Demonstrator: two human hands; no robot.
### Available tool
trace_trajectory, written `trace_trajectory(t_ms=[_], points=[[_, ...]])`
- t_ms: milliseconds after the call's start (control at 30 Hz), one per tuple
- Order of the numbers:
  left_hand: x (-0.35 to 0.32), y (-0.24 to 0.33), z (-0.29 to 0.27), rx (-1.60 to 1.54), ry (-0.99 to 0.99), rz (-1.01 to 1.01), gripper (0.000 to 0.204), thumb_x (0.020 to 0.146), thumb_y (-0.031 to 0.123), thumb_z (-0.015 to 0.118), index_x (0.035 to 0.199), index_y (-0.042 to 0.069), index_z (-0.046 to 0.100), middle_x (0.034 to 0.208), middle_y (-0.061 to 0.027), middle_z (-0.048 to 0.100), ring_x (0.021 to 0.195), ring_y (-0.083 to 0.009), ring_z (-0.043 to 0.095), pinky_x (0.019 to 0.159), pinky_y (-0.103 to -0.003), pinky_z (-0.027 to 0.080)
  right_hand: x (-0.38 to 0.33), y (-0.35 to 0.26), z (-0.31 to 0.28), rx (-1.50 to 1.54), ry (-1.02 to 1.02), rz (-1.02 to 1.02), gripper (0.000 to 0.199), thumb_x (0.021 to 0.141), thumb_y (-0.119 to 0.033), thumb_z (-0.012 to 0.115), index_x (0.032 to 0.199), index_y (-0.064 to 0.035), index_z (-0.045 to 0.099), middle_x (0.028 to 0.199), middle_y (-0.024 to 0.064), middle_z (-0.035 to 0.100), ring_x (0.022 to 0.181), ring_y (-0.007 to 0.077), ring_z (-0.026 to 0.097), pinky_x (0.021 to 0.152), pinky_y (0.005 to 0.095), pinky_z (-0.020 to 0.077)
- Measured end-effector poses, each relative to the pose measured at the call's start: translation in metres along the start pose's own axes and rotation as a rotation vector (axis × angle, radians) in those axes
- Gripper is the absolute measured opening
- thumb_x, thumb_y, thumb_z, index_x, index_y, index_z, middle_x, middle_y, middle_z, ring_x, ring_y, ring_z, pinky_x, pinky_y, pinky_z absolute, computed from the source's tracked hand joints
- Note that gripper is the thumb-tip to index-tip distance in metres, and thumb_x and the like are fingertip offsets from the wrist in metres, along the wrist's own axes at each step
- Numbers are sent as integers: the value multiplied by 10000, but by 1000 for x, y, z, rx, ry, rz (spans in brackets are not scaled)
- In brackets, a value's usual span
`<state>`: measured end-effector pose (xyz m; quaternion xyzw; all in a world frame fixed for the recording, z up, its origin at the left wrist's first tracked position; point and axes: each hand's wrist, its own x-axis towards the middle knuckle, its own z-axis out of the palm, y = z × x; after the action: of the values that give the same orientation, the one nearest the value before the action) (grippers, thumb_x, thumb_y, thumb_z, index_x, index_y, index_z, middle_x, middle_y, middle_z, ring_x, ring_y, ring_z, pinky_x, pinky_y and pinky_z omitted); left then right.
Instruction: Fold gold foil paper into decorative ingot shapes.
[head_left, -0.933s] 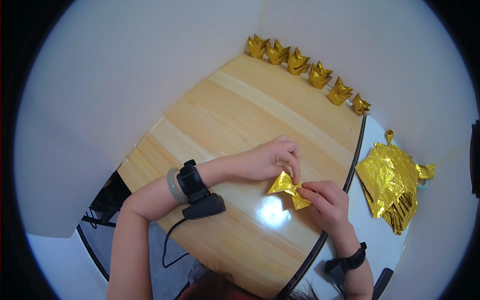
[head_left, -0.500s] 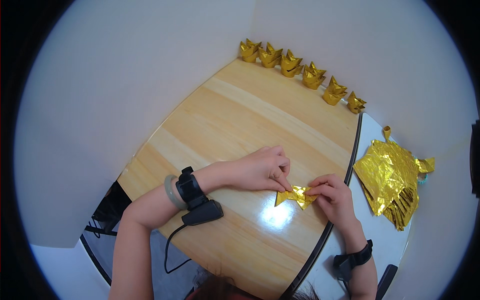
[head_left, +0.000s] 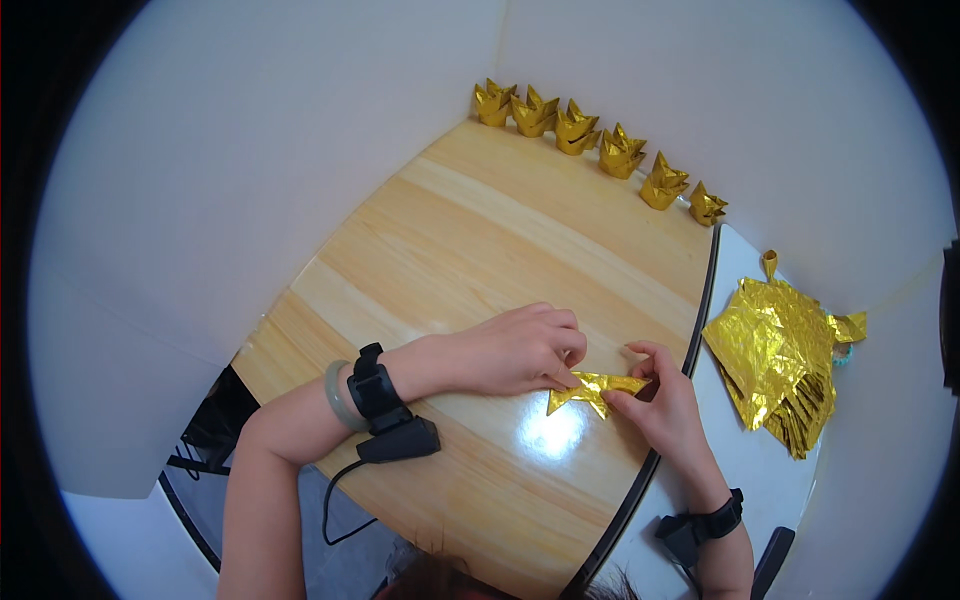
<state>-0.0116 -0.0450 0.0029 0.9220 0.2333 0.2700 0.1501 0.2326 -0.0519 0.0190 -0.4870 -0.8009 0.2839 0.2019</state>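
Note:
A piece of gold foil paper (head_left: 592, 388), folded into a narrow strip with pointed corners, lies on the wooden table between my hands. My left hand (head_left: 535, 348) pinches its left end, fingers curled and pressing down near the tabletop. At the right end, my right hand (head_left: 664, 400) has its thumb against the lower edge of the foil, while the index finger is bent above and a little away from the right tip. Part of the foil's left end is hidden under the left fingers.
Several folded gold foil shapes with pointed tops (head_left: 620, 155) stand in a row along the back wall. On the white surface (head_left: 735, 250) at right lies a fanned stack of gold foil sheets (head_left: 775, 345). A black edge strip (head_left: 708, 290) divides it from the wooden tabletop (head_left: 430, 260).
My right index finger has lifted off the foil and opened out, uncovering its right tip. The left hand stays at the left end. The view has shifted slightly.

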Motion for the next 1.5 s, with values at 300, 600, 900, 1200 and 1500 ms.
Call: trace_trajectory(t_ms=[300,600,900,1200,1500], points=[[-3,-7,2,-83,-13,-95,210,775,195,698,977,140,712,921,-13,574,898,-225,531,799,-341,445,-4,-4,12,215,32,-193,441,735,-33,732,1119,-69,518,821,52,555,704,155,555,621,271,479],[-2,-6,-1,-280,-54,-220,212,777,165,694,983,118,701,960,-26,588,977,-231,496,879,-324,421,1,-7,8,-284,146,-745,249,690,-58,738,913,-94,632,847,23,630,749,198,609,618,300,503],[0,-5,-2,-282,-91,-234,247,754,163,721,990,103,678,981,-38,563,1002,-244,475,911,-342,392,-3,-1,15,-340,288,-611,249,725,-94,727,947,-84,614,809,51,615,688,207,606,582,307,504],[-2,-4,2,-198,-34,-173,233,745,213,733,944,106,678,938,-38,561,958,-246,502,855,-343,419,-6,-5,17,220,145,-18,355,754,-89,759,1042,-54,553,832,59,616,719,161,625,632,255,520],[0,-2,3,-234,-3,-294,229,767,151,708,916,84,547,911,-38,579,933,-253,516,824,-358,429,-4,-9,13,-26,70,-363,303,735,-84,759,1012,-47,642,911,94,626,787,216,627,661,292,522]])
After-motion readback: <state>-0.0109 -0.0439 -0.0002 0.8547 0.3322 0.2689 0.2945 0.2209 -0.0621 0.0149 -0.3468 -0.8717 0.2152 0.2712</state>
